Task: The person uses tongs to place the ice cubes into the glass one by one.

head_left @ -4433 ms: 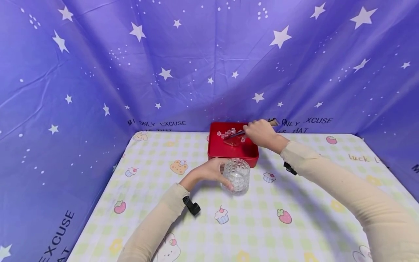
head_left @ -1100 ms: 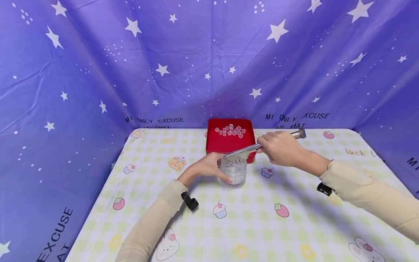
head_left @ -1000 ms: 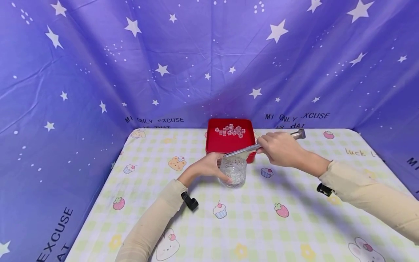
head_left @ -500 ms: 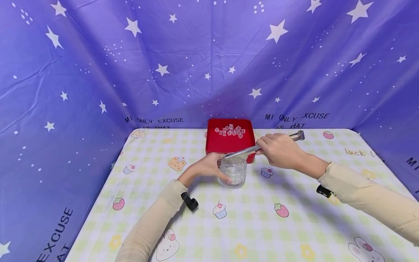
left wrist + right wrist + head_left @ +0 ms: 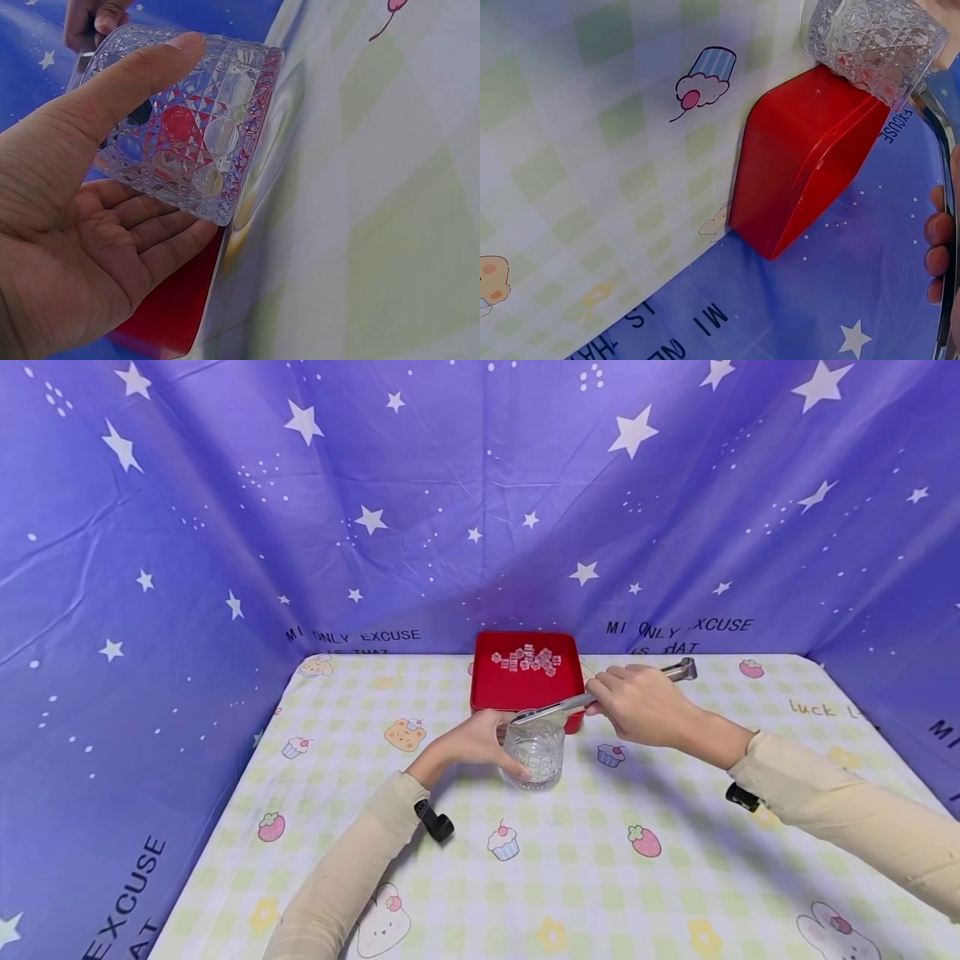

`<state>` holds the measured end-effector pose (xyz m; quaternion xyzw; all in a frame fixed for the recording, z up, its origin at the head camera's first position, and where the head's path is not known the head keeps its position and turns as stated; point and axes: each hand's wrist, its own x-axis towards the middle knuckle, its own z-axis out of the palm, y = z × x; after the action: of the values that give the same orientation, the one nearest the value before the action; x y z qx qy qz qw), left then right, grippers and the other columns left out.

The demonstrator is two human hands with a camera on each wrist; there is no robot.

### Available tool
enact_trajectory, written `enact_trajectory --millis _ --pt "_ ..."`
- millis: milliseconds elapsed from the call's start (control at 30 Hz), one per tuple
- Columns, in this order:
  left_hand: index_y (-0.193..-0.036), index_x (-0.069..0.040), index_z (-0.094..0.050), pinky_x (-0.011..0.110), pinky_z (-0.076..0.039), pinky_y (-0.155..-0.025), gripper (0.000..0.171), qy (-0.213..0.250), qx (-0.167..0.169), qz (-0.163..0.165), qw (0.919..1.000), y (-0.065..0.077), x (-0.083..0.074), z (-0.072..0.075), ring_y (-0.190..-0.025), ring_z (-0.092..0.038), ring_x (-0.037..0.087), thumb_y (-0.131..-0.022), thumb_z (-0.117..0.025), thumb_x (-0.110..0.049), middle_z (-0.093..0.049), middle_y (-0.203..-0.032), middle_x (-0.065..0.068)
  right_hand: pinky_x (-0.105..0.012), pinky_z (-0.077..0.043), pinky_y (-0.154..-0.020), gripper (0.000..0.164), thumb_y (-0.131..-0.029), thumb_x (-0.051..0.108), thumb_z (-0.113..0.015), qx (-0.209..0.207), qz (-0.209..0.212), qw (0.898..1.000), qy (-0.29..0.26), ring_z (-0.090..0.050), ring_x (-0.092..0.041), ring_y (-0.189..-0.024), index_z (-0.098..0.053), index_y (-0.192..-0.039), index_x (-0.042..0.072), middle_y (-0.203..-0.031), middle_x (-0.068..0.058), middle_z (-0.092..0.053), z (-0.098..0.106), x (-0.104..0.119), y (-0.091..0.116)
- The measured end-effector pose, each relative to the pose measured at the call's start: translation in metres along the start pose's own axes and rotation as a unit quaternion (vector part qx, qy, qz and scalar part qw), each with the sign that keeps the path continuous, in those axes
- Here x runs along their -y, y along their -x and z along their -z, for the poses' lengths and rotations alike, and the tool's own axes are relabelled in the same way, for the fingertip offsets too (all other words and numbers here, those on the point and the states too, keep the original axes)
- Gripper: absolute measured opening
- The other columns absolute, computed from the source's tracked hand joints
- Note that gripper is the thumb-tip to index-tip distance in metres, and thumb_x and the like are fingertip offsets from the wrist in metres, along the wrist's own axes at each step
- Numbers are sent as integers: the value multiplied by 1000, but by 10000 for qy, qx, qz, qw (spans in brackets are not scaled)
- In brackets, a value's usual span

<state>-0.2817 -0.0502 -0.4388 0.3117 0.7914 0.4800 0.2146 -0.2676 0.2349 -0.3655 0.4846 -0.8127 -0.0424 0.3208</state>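
- I see left hand wrapped round cut-glass tumbler.
- Right hand clamped on metal tongs, angled over tumbler's mouth.
- Clear cubes in red box.

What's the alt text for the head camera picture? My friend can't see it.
A person's right grip holds tongs over a clear glass held in the left grip. Behind it, on a checked tablecloth, is a red box with small clear cubes inside, before a starry purple curtain.
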Motion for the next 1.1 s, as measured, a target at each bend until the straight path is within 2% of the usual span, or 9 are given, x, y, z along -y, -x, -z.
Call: enact_trajectory --millis 233,333,467,700,933,1100 --pt "-127 -11 -66 28 -51 -105 68 -108 -27 -2 9999 1 0 -1 -111 -63 9 -67 -97 -16 -72 -120 -2 -30 -45 -45 57 -112 37 -23 -97 28 9999 107 -54 -22 -52 -56 -77 5 -62 -5 -53 2 1 -1" --pt "-129 -12 -65 28 -50 -106 71 -148 -47 43 9999 1 0 -1 -112 -63 9 -66 -97 -18 -72 -119 -2 -30 -44 -43 57 -112 36 -24 -191 -22 9997 138 -54 -22 -51 -57 -78 4 -62 -5 -53 5 1 -2" --pt "-125 -8 -67 30 -53 -101 67 -333 -88 219 9992 1 0 -1 -105 -64 11 -66 -97 -21 -73 -113 0 -31 -42 -41 54 -112 36 -28 -335 -108 9993 154 -54 -23 -51 -56 -79 4 -62 -5 -54 11 -2 -4" --pt "-139 -6 -61 34 -45 -114 82 -516 -60 180 9985 0 -1 1 -130 -57 15 -67 -96 -22 -64 -140 4 -30 -41 -41 51 -112 36 -30 -414 -129 9990 100 -52 -22 -49 -56 -81 4 -63 -4 -54 20 -7 -5" --pt "-136 -8 -63 30 -50 -106 76 -474 -43 98 9988 -1 2 2 -120 -61 11 -68 -96 -21 -68 -132 1 -28 -36 -41 51 -112 38 -30 -418 -108 9990 88 -46 -19 -49 -55 -81 5 -62 -2 -50 25 -8 -5" --pt "-136 -8 -64 32 -48 -110 77 -439 -57 88 9990 0 2 2 -122 -60 12 -67 -96 -21 -68 -132 1 -27 -35 -42 51 -112 39 -31 -409 -91 9991 -9 -45 -18 -49 -55 -81 6 -61 -1 -50 24 -8 -5"
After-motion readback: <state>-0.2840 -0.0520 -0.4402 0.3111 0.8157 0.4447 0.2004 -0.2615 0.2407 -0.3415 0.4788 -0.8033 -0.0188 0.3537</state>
